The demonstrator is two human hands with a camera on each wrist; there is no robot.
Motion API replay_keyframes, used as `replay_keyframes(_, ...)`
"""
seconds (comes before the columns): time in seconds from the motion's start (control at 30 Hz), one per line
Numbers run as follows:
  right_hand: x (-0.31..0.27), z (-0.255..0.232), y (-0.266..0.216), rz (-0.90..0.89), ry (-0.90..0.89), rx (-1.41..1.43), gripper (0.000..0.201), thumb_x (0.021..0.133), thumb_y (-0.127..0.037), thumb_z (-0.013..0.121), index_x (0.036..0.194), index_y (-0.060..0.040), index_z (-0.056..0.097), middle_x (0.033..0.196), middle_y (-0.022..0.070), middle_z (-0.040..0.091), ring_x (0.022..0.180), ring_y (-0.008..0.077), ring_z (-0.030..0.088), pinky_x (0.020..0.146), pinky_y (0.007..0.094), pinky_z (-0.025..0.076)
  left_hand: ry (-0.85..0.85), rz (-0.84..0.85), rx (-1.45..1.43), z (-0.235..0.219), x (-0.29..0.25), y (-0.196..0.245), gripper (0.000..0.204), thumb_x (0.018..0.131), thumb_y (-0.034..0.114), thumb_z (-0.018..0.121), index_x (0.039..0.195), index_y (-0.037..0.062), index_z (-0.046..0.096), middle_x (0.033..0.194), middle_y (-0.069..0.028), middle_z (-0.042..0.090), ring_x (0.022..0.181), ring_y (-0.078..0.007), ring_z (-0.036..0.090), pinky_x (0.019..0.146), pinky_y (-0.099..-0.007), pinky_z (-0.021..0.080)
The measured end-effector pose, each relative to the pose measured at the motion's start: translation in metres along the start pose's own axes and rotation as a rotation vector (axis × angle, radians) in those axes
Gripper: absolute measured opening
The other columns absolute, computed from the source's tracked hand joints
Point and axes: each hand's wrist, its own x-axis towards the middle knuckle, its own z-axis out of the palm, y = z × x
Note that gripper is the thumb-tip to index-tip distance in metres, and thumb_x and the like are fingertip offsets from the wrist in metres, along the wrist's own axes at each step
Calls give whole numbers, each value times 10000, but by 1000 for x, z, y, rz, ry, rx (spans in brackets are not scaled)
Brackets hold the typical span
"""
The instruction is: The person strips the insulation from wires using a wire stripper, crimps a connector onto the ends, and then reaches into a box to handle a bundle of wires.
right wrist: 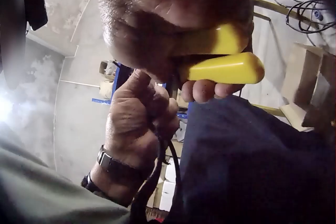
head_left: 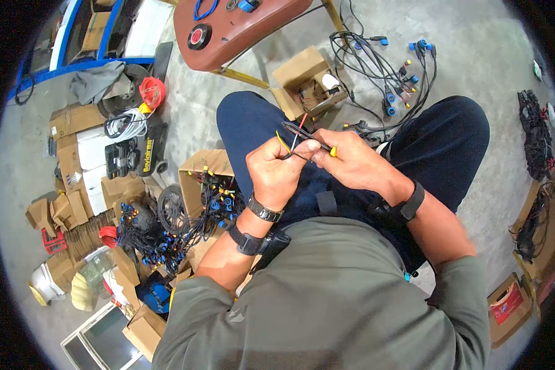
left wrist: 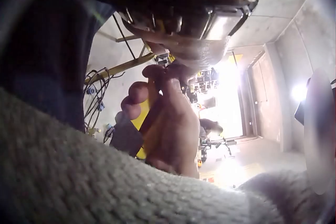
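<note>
Both grips are closed on something, held together over the person's lap. Left hand (head_left: 276,169) is curled into a fist around a black cable (head_left: 288,148) with thin red and yellow wires (head_left: 282,142) sticking out of its end; in the right wrist view the same hand (right wrist: 137,124) shows with the dark cable (right wrist: 155,179) hanging down from it past a metal-band wristwatch (right wrist: 113,165). Right hand (head_left: 351,161) is wrapped around the yellow plastic handles of a pair of pliers (head_left: 308,139), the dark jaws lying across the wire ends just above the left fist. The right wrist view shows the two yellow handles (right wrist: 223,61) squeezed close together under the fingers (right wrist: 202,91); in the left wrist view the right hand (left wrist: 165,124) and a strip of yellow handle (left wrist: 140,121) appear against a bright doorway.

Dark blue trousers (head_left: 253,123) lie under the hands, and a grey-green sleeve (head_left: 333,296) fills the lower head view. On the concrete floor (head_left: 475,55) beyond the knees lies a bundle of black cables with blue connectors (head_left: 394,74), with a small open cardboard box (head_left: 305,83) just beside it. To the person's left stands another cardboard box full of blue-tipped black cables (head_left: 213,191), and near it a heap of similar cables (head_left: 148,231). A brown-red tabletop (head_left: 240,24) with a roll of black tape (head_left: 199,37) stands ahead.
</note>
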Motion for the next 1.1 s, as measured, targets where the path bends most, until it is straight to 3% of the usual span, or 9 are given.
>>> replay_keyframes(0.07,3,-4,-3,-2,1,-94,153,953,-143,573,938,9,589,694,37,573,650,104,519,582,315,439,7,-9,8,0,2,2,440,787,151,841,569,87,464,577,94,425,565,-25,319,468,-228,285)
replay_keyframes(0.17,13,-15,3,255,73,166,266,932,-259,600,956,5,612,785,235,641,762,415,641,658,447,497,-7,48,166,-11,-2,-13,435,803,150,827,566,86,469,580,93,428,573,-25,328,476,-224,290)
replay_keyframes(0.3,20,-32,7,95,12,-246,290,926,-296,607,878,-11,575,752,212,641,757,426,635,641,489,483,125,-168,74,-16,18,-12,486,834,201,803,549,71,432,572,82,411,574,-37,329,464,-257,298)
replay_keyframes(0.33,22,-32,4,40,-7,-315,288,919,-299,614,876,-18,571,753,208,643,761,424,636,644,497,483,80,-337,-71,-26,31,-13,372,863,190,769,598,40,555,597,57,516,588,-34,422,510,-246,366)
replay_keyframes(0.53,34,-30,5,-154,-147,-598,236,875,-283,647,955,-74,572,791,168,639,787,399,642,674,510,510,-316,-352,-111,-34,74,-20,199,898,200,686,934,7,721,719,31,626,586,-11,456,504,-201,328)
replay_keyframes(0.57,36,-28,10,-168,-156,-612,233,876,-283,647,959,-78,572,799,159,638,793,393,644,675,505,511,-406,-440,-92,-34,75,-20,198,882,157,693,967,-21,716,859,-23,700,705,-45,571,611,-207,436)
replay_keyframes(0.7,38,-28,22,-182,-163,-650,269,869,-254,665,1052,-73,585,820,130,641,787,381,637,657,489,493,-509,-441,-107,-20,75,-29,154,861,93,702,928,-46,702,966,-98,735,887,-137,671,851,-268,515)
replay_keyframes(0.9,36,-27,37,-72,-172,-517,295,899,-289,621,1102,-76,594,859,173,677,847,386,656,732,507,506,-295,-432,-161,-8,82,-32,101,842,96,737,846,4,694,829,-50,717,641,-59,583,542,-200,434)
replay_keyframes(1.1,32,-34,54,99,-336,-590,302,900,-314,601,1054,-57,636,889,200,692,882,399,661,772,510,511,-22,-308,-128,7,95,-40,183,808,145,794,860,6,687,726,26,617,512,-27,437,423,-212,303)
